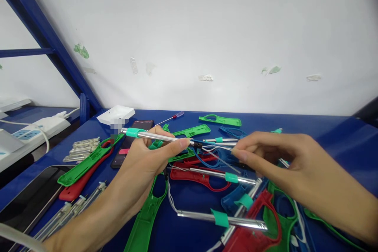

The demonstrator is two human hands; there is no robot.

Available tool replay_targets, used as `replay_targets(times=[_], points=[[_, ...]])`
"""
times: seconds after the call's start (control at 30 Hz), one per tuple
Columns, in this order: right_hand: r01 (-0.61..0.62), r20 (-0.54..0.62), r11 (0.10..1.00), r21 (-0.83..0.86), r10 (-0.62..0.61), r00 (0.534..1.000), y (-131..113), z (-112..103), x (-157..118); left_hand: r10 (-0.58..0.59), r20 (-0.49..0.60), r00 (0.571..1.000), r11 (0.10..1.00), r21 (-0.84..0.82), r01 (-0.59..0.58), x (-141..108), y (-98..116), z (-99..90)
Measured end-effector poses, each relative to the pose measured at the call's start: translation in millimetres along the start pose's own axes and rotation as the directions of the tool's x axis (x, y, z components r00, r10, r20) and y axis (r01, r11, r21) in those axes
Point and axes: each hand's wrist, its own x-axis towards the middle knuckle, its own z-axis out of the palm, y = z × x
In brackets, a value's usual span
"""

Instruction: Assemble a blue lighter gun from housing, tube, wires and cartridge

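My left hand [153, 151] is closed on a thin silver metal tube [159, 136] with teal tape near its far-left end. The tube slants slightly down to the right, and a black sleeve and thin white wires [217, 147] come out of its right end. My right hand [277, 157] pinches the free end of those wires between thumb and forefinger; its other fingers curl behind. Below the hands lie more taped tubes [197, 216], red plastic handle shells [189, 177], green shells [146, 220] and blue ones [232, 199]. Several overlap, partly hidden by my hands.
On the left are a tablet [32, 201], a phone [136, 128], bundles of thin clear-and-metal parts [82, 149] and a white tray [116, 114]. A screwdriver [174, 117] lies at the back. The white wall [206, 39] rises behind the blue table, with a power strip [38, 130] far left.
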Motion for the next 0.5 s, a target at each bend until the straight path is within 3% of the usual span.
replay_targets(times=[0.33, 0.5], points=[[0.076, -0.041, 0.997, 0.023, -0.075, 0.996, -3, 10, -3, -0.026, 0.046, 0.999, 1.000, -0.017, 0.027, 3, -6, -0.7], [0.154, -0.044, 0.987, -0.044, -0.156, 0.987, -3, 11, -3, 0.009, 0.047, 0.999, 0.999, -0.039, -0.007, 5, -11, -0.5]])
